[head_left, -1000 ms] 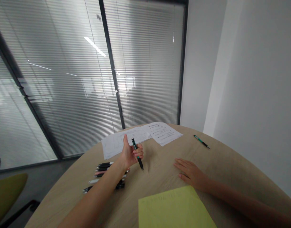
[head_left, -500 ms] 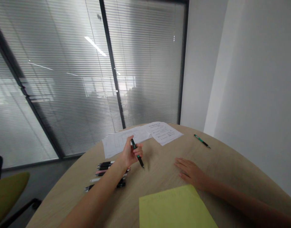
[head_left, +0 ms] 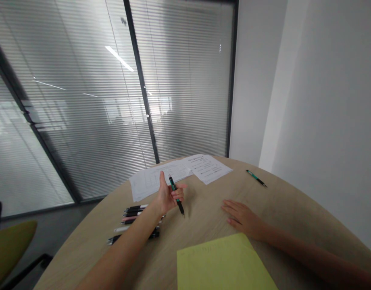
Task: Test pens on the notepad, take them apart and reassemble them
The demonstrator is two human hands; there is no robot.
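Note:
My left hand (head_left: 167,196) is raised a little above the round wooden table (head_left: 203,217) and grips a green and black pen (head_left: 176,195), its tip pointing down and to the right. The thumb sticks up and the other fingers curl round the barrel. Just left of that hand lies a row of several pens (head_left: 134,221) on the table. My right hand (head_left: 241,217) rests flat on the wood, fingers stretched out, holding nothing. A second green pen (head_left: 256,178) lies far off to the right.
White printed sheets (head_left: 179,173) lie at the table's far edge. A yellow sheet (head_left: 221,266) lies near me, just below my right hand. Glass walls with blinds stand behind the table, a white wall to the right, and a green chair (head_left: 10,245) at the lower left.
My left hand has shifted its grip on the pen: the thumb closed over it half a second ago and now stands up again. My right hand has stayed flat.

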